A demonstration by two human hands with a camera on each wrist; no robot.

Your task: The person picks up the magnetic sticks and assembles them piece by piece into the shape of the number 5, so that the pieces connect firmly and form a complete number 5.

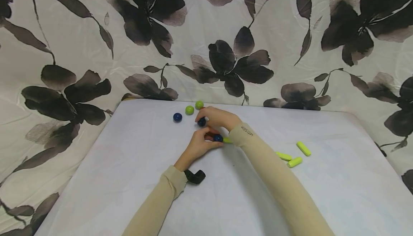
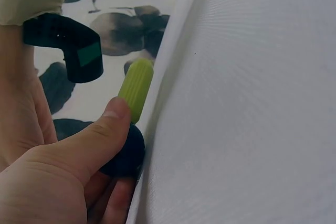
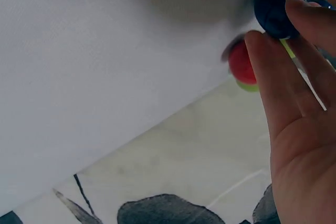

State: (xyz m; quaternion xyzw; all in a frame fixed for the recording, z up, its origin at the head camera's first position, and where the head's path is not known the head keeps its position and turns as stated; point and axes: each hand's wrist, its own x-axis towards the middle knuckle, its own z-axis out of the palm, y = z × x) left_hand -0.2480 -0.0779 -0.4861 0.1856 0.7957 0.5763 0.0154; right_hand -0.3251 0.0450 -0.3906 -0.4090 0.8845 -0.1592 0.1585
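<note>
My left hand pinches a dark blue ball between thumb and fingers above the table's middle. A ribbed yellow-green stick stands out from that ball; whether it is fixed in it or only touches it is hidden by the thumb. Just beyond, my right hand holds a second dark blue ball with its fingertips and thumb. Beside the right fingers is a red ball, mostly covered by the hand in the head view.
Left of the right hand, near the far edge, lie another dark blue ball and two green balls. Several yellow-green sticks lie to the right of the right forearm. A floral cloth hangs behind the white table.
</note>
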